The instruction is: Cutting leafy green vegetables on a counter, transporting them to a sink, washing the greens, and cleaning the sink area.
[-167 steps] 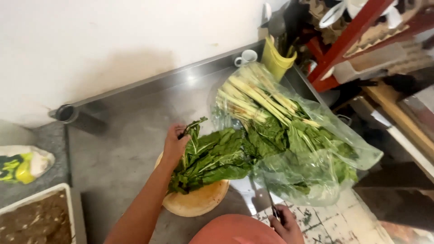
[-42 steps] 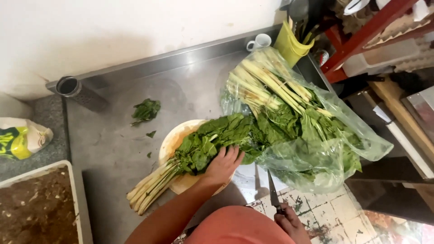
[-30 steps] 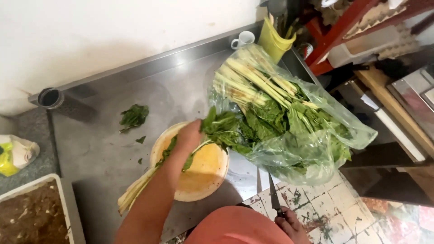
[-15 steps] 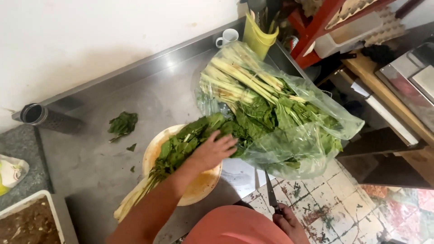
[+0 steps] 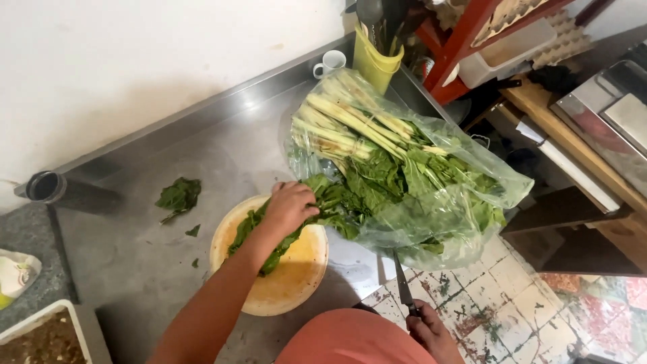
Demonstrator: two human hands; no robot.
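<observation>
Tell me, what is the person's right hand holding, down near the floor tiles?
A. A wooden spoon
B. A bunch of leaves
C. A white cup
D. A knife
D. The right hand grips a knife by its handle, blade pointing up toward the counter edge, while the left hand rests on the leafy greens on the round cutting board.

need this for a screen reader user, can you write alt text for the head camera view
Seen from above, a person's left hand presses a bunch of leafy greens onto a round wooden cutting board on a steel counter, while the right hand holds a knife low by the counter's edge. A clear plastic bag of more greens lies beside the board.
</observation>
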